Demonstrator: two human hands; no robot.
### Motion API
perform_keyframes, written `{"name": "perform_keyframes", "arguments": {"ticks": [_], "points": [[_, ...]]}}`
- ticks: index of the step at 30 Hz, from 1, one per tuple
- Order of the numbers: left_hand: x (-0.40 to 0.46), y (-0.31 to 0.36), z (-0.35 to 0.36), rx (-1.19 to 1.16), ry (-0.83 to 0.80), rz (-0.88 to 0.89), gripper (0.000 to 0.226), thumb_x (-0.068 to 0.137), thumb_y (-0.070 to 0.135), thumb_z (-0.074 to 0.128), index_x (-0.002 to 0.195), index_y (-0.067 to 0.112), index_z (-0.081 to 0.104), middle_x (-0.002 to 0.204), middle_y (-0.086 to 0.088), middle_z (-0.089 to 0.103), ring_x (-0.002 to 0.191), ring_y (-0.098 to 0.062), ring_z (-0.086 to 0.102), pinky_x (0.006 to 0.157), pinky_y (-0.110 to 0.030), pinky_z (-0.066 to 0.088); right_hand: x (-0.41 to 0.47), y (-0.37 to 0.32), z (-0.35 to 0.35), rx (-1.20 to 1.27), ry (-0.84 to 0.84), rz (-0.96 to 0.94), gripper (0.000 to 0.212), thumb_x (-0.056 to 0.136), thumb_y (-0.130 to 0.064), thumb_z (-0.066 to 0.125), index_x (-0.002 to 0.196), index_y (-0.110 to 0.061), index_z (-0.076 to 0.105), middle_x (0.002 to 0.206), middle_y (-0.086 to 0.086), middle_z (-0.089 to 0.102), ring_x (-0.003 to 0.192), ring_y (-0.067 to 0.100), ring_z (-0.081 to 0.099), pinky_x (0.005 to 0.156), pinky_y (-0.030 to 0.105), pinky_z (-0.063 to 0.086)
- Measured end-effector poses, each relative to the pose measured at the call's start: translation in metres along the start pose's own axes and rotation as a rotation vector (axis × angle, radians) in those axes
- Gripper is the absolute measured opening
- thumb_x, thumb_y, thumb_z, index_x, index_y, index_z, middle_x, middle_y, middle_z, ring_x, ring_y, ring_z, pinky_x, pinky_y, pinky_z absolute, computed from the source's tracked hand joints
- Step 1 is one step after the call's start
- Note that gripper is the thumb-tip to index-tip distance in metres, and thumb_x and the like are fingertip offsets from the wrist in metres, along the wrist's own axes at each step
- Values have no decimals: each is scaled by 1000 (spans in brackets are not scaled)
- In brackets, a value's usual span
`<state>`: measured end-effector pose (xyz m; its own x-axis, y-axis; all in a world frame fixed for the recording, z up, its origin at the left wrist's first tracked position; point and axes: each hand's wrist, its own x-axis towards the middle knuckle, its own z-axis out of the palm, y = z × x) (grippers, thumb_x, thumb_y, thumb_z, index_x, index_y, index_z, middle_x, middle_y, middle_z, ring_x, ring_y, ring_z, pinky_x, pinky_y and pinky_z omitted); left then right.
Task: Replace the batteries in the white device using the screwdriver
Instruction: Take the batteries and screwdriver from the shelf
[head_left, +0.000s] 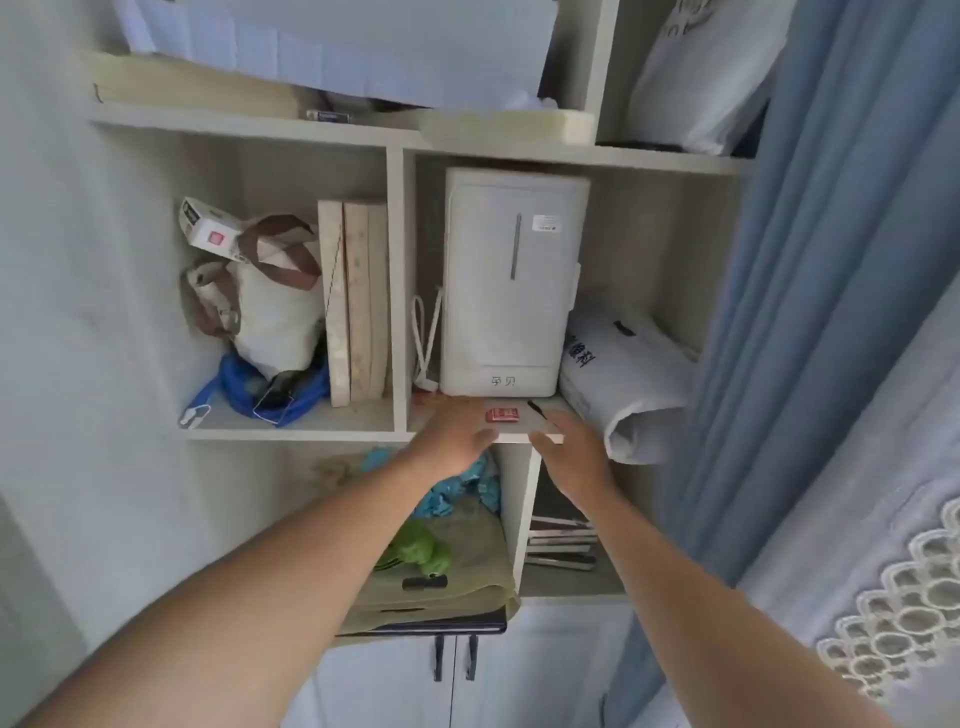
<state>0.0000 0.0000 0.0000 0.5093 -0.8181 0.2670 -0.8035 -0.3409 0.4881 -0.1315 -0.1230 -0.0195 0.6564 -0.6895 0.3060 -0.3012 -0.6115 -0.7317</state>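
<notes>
A flat white device (522, 430) lies on the middle shelf, its front edge sticking out past the shelf lip. On top of it rest a small red battery pack (502, 415) and a thin black screwdriver (538, 409). My left hand (451, 437) grips the device's left end, fingers curled over the edge. My right hand (570, 451) holds its right front corner, thumb under the edge. Both arms reach up from below.
A tall white appliance (511, 280) stands right behind the device, with a white cable (427, 338) to its left. A folded white bag (628, 379) lies to the right. Boards (358, 301) and bags fill the left cubby. A blue curtain (810, 291) hangs at the right.
</notes>
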Motion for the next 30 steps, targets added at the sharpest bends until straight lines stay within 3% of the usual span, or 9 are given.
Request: {"name": "perform_keyframes", "arguments": {"ticks": [2, 4, 6, 9, 14, 17, 22, 27, 30], "points": [[18, -3, 12, 21, 15, 23, 33, 101, 26, 54, 130, 13, 59, 125, -6, 63, 118, -24, 58, 99, -33, 45, 15, 9, 5, 14, 25, -58, 45, 90, -21, 67, 133, -13, 59, 135, 3, 61, 124, 20, 55, 104, 33, 43], [34, -8, 24, 47, 50, 28, 46, 101, 26, 54, 144, 14, 48, 142, -9, 54, 133, -27, 48, 113, -40, 37, 26, 19, 10, 0, 24, -102, 48, 85, -19, 71, 131, -19, 59, 130, -3, 61, 121, 15, 56, 104, 33, 46], [46, -15, 37, 74, 56, 40, 54, 102, 26, 53, 151, 11, 39, 153, -10, 43, 142, -27, 37, 119, -38, 28, 36, 29, 17, -24, 41, -164, 52, 80, -21, 74, 129, -23, 58, 128, -9, 59, 119, 8, 55, 105, 32, 46], [54, -22, 49, 121, 105, 84, 57, 102, 30, 53, 152, 10, 37, 154, -10, 43, 142, -26, 37, 118, -35, 27, 47, 39, 23, -73, 37, -218, 59, 82, -28, 75, 135, -19, 53, 130, -11, 53, 122, 4, 48, 107, 22, 35], [51, -28, 62, 265, 154, 146, 55, 105, 40, 41, 153, 12, 37, 154, -6, 45, 141, -25, 42, 116, -36, 31, 62, 51, 25, -105, -80, -269, 48, 86, -30, 72, 130, -14, 59, 126, 4, 62, 123, 20, 53, 107, 36, 41], [45, -32, 66, 276, 194, 175, 57, 102, 41, 46, 151, 13, 39, 154, -6, 46, 141, -25, 43, 117, -37, 34, 60, 56, 26, -121, -89, -259, 49, 86, -17, 74, 133, -5, 61, 136, 12, 62, 134, 29, 50, 113, 34, 33], [32, -31, 64, 223, 336, 236, 40, 89, 16, 71, 127, 6, 66, 127, -12, 69, 115, -31, 66, 99, -41, 54, 57, 57, 20, -88, -61, -309, 33, 88, -4, 68, 120, -9, 72, 117, 11, 72, 111, 31, 62, 96, 39, 47], [18, -24, 57, -22, 364, 110, 15, 95, 10, 63, 107, 12, 72, 99, -5, 74, 91, -21, 67, 83, -44, 55, 47, 52, 19, 23, 25, -229, 22, 88, -4, 68, 108, -8, 77, 107, 10, 75, 102, 27, 66, 87, 37, 50], [-2, -26, 46, -164, 416, 47, 15, 96, 12, 62, 106, 14, 73, 98, 1, 75, 90, -10, 67, 84, -31, 54, 36, 37, 27, 55, 77, -224, 18, 89, -14, 70, 105, -17, 79, 99, -2, 77, 91, 15, 66, 75, 27, 51]]}}
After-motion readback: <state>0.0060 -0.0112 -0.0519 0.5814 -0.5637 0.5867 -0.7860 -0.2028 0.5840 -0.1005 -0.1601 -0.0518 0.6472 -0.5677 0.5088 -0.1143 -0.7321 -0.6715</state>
